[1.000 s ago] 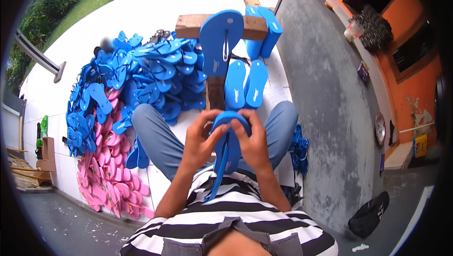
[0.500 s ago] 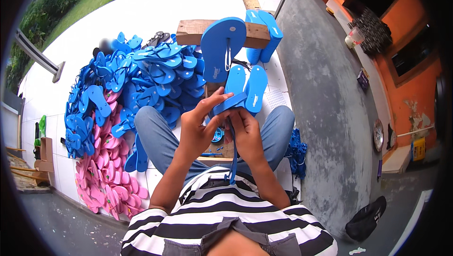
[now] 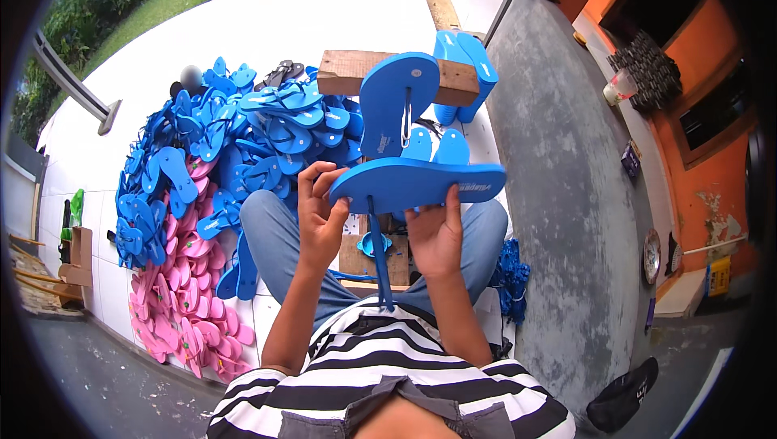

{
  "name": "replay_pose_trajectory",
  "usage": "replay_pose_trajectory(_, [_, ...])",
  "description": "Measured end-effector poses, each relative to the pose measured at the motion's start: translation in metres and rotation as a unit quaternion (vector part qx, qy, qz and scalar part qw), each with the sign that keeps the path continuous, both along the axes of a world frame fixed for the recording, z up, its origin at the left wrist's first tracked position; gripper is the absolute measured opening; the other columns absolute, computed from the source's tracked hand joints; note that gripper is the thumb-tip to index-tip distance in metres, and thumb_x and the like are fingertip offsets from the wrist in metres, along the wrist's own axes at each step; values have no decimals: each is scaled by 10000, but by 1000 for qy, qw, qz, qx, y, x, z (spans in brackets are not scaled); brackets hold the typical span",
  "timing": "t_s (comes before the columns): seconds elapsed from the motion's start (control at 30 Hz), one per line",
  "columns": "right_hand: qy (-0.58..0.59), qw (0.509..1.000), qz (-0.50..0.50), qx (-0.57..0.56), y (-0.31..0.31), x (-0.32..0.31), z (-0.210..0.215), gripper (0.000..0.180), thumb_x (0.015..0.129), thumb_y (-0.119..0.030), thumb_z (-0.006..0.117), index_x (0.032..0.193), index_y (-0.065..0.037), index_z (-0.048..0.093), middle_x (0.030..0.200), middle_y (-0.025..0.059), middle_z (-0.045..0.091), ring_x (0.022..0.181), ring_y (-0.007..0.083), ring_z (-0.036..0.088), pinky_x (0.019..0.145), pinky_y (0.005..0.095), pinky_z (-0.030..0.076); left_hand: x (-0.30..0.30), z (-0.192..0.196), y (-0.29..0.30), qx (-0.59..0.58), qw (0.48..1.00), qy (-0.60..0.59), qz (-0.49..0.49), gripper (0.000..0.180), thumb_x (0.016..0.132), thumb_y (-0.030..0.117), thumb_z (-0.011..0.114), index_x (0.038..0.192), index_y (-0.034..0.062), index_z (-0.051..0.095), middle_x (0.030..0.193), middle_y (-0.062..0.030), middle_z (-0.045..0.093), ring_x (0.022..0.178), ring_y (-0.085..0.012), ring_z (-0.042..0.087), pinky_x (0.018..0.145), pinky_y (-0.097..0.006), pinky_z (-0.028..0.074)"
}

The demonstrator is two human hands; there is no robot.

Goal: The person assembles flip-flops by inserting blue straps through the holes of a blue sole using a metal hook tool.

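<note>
Both my hands hold a blue flip-flop sole (image 3: 421, 180) lying sideways in front of me, its broad face turned up and away. My left hand (image 3: 318, 216) pinches the rounded left end between thumb and fingers. My right hand (image 3: 437, 237) grips the near edge toward the right end, with the thumb up against it. A blue strap (image 3: 380, 257) hangs from the sole near its left part, down toward my shirt. Just beyond stands another blue sole (image 3: 387, 115) with a pale wire loop through it, against a wooden block (image 3: 344, 73).
Blue flip-flops (image 3: 275, 127) lie heaped at left, with pink ones (image 3: 190, 277) nearer. Blue soles (image 3: 473, 75) stand stacked behind the block's right end. Between my knees, a small blue dish (image 3: 374, 244) sits on a wooden board (image 3: 396, 265). Blue straps (image 3: 510, 277) lie beside my right knee.
My hands have moved apart, and the blue sole between them has turned from a bunched, steep hold to stretch out sideways. The strap still hangs down. The view has shifted slightly.
</note>
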State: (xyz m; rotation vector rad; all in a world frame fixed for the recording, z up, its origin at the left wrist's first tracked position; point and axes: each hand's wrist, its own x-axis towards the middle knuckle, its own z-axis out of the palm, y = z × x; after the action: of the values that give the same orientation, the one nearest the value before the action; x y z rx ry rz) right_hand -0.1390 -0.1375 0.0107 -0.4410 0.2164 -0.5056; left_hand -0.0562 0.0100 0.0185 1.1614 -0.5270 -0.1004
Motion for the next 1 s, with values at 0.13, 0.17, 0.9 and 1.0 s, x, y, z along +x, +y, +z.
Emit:
replay_pose_trajectory(0.13, [-8,932,-100,-348,-30,5,7,336,927,-146,672,1229,-90,537,1204,86,610,1135,216,576,1016,387,423,21,8,1,271,920,-265,96,434,866,5,659,1281,69,548,1217,-144,621,990,-192,630,878,-305,514])
replay_pose_trajectory(0.17, [-12,890,-109,-442,-34,8,8,348,887,-97,693,1200,-83,542,1183,92,624,1111,228,593,993,384,439,15,21,-4,216,948,-225,66,440,813,-4,720,1233,79,621,1254,-148,616,948,-228,645,864,-318,541])
replay_pose_trajectory(0.9, [153,666,-191,-704,-31,29,45,630,936,-232,666,1486,-80,399,1280,205,424,1158,301,392,960,416,348,40,75,-42,139,978,-146,-44,254,815,-38,744,1054,9,674,970,-74,609,841,-119,674,677,-240,614])
replay_pose_trajectory(1.0, [200,663,-209,-691,-28,34,53,704,916,-263,696,1516,-102,364,1301,224,366,1173,331,355,974,438,330,41,90,-52,123,991,-26,-51,253,811,-39,749,1023,-6,614,963,-63,612,838,-120,686,676,-245,614])
